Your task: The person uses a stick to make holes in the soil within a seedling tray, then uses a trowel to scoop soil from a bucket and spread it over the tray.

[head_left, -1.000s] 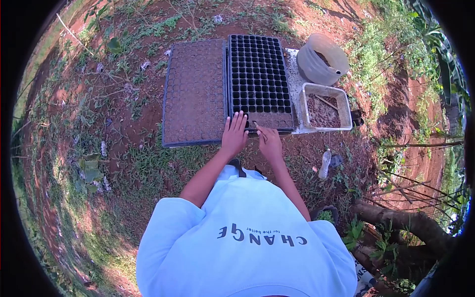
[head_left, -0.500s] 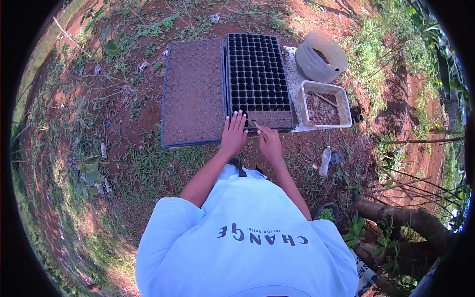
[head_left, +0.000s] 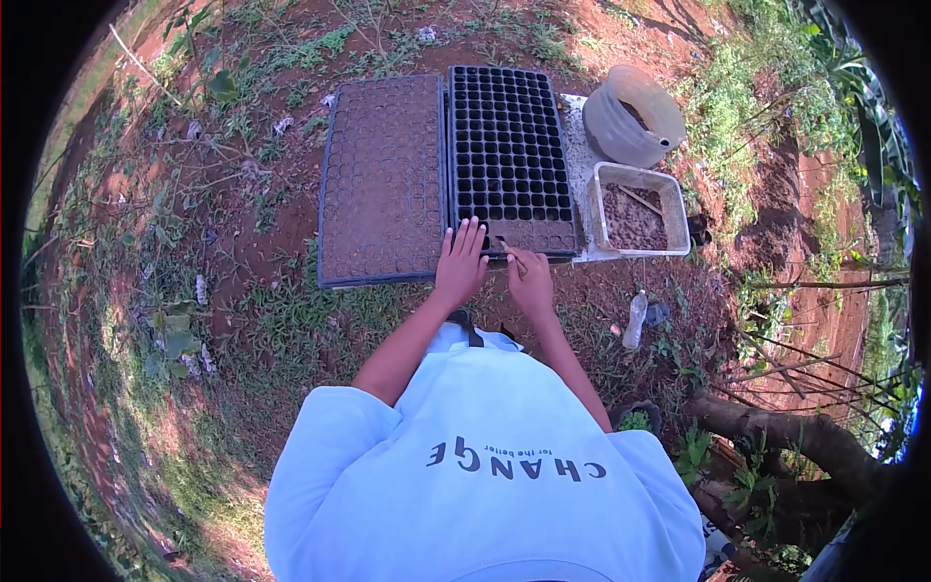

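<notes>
My left hand (head_left: pixel 462 264) lies flat with its fingers stretched over the near left corner of the black cell tray (head_left: pixel 509 145). Most cells of this tray look dark and empty, while the nearest rows hold brown soil (head_left: pixel 533 236). My right hand (head_left: pixel 530 281) is closed on a small thin tool (head_left: pixel 512 254), whose tip is at the soil-filled cells by the near edge. Just left of the black tray lies a second tray (head_left: pixel 381 179), its cells covered with brown soil.
On a speckled white board (head_left: pixel 576 145) at the right stand a translucent cut container (head_left: pixel 630 116) and a rectangular tub (head_left: pixel 640 209) with brown material and a stick. A clear bottle (head_left: pixel 636 320) lies on the ground. Thick branches (head_left: pixel 805 427) are at the lower right.
The view has shifted very slightly. My left hand stays on the tray corner, and my right hand keeps the tool at nearly the same place.
</notes>
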A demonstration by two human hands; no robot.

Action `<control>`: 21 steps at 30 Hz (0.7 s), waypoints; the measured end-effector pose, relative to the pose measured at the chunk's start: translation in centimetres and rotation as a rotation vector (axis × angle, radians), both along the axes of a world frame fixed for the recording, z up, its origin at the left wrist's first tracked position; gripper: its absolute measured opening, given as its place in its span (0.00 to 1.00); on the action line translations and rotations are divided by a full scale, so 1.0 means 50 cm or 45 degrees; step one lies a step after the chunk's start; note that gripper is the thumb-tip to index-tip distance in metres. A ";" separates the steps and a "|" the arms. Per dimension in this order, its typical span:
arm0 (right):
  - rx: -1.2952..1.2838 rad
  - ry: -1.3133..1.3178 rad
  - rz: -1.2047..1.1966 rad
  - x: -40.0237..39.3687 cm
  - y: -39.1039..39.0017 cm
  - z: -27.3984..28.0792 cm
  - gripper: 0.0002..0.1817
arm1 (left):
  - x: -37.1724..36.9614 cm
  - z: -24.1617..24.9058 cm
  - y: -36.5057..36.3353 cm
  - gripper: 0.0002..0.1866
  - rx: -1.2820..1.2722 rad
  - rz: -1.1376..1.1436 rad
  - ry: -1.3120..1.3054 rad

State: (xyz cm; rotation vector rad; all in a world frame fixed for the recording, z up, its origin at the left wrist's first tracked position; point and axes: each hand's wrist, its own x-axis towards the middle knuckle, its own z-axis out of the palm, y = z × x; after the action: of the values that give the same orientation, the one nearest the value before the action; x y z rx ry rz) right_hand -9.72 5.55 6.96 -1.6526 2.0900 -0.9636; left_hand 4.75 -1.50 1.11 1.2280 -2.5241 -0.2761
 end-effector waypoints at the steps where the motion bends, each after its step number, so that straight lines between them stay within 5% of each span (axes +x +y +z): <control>1: -0.030 -0.003 0.006 0.000 0.001 -0.002 0.11 | 0.001 0.000 0.001 0.35 0.007 0.000 -0.003; 21: 0.005 -0.089 0.017 -0.006 -0.005 -0.008 0.12 | 0.003 -0.001 -0.001 0.34 0.009 -0.009 0.043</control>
State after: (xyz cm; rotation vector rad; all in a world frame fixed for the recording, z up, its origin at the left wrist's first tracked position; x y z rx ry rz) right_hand -10.01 5.28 6.56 -1.6052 2.0314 -0.9979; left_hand 4.90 -1.55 1.06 1.2068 -2.5017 -0.3045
